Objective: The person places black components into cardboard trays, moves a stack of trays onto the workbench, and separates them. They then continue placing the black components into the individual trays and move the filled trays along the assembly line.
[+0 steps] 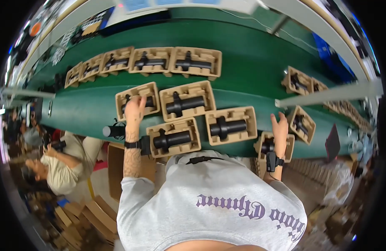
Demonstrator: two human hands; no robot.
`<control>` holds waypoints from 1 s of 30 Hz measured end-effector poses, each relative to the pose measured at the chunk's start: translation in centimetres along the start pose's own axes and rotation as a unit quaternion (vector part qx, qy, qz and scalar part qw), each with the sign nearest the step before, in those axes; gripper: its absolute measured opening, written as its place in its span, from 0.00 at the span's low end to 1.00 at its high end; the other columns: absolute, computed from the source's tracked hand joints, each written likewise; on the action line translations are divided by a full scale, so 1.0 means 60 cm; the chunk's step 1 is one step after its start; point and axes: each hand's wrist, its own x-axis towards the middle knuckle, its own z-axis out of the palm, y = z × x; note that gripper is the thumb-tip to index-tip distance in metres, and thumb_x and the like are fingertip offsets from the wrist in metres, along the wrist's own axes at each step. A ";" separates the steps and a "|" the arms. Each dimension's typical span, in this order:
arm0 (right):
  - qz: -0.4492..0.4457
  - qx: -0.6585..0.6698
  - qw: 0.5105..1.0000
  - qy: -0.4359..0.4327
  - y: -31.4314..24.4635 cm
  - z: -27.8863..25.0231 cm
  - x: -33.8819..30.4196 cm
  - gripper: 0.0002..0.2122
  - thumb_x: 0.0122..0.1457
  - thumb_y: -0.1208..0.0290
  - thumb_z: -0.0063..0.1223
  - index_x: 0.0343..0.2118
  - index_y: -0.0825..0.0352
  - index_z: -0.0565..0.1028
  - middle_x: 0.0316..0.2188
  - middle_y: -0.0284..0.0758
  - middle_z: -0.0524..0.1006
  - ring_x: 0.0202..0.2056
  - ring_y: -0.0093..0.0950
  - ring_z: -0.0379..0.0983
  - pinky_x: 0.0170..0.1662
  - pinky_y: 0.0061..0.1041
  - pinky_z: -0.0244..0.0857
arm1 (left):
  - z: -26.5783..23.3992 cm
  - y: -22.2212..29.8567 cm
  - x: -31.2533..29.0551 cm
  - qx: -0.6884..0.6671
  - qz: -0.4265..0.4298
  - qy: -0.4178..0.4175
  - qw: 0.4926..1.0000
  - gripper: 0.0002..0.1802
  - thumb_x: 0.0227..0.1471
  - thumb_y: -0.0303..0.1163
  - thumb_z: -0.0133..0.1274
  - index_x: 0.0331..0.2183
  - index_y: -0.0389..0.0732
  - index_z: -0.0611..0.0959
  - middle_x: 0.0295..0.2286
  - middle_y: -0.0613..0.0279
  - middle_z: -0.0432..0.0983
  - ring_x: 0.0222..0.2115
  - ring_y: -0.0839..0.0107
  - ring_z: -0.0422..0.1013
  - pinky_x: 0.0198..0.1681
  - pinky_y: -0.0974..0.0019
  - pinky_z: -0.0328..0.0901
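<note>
My left hand (135,108) reaches into a brown molded-pulp tray (156,90), its fingers closed over a black tube-shaped device (149,101) lying there. The hand covers the middle of that device. My right hand (279,124) is open, fingers apart and nothing in them, above the green bench. Below its wrist sits a pulp tray (289,147) with a black part, partly hidden by my forearm. Three more trays with black devices lie between my hands: an upper one (209,90), a lower left one (196,125) and a right one (252,117).
Along the bench's far side runs a row of filled trays (218,62). Right of my right hand, a tray (310,134) stands tilted, with more trays beyond a metal bar (331,95). A black cylinder (113,131) is near my left forearm. A seated co-worker (67,167) is at left.
</note>
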 end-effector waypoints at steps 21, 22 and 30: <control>0.040 0.074 0.974 0.212 0.183 0.063 -0.163 0.19 0.55 0.65 0.46 0.47 0.71 0.67 0.52 0.44 0.63 0.56 0.45 0.52 0.58 0.40 0.45 | 0.019 0.357 0.056 -0.056 0.195 0.011 0.979 0.21 0.39 0.38 0.52 0.34 0.32 0.71 0.20 0.40 0.71 0.26 0.42 0.69 0.28 0.48 0.63; 0.042 0.037 0.977 0.206 0.198 0.081 -0.165 0.18 0.56 0.65 0.44 0.47 0.70 0.67 0.51 0.44 0.64 0.55 0.45 0.52 0.58 0.43 0.43 | 0.046 0.411 0.070 -0.040 0.213 -0.022 0.976 0.22 0.39 0.38 0.52 0.34 0.31 0.71 0.21 0.40 0.72 0.25 0.43 0.69 0.28 0.48 0.64; 0.074 -0.054 0.974 0.206 0.163 0.091 -0.164 0.16 0.55 0.66 0.39 0.43 0.67 0.70 0.48 0.42 0.66 0.52 0.39 0.59 0.57 0.46 0.45 | 0.352 0.688 0.167 -0.011 0.363 -0.031 0.931 0.17 0.36 0.34 0.48 0.26 0.29 0.73 0.19 0.45 0.72 0.23 0.50 0.71 0.26 0.53 0.66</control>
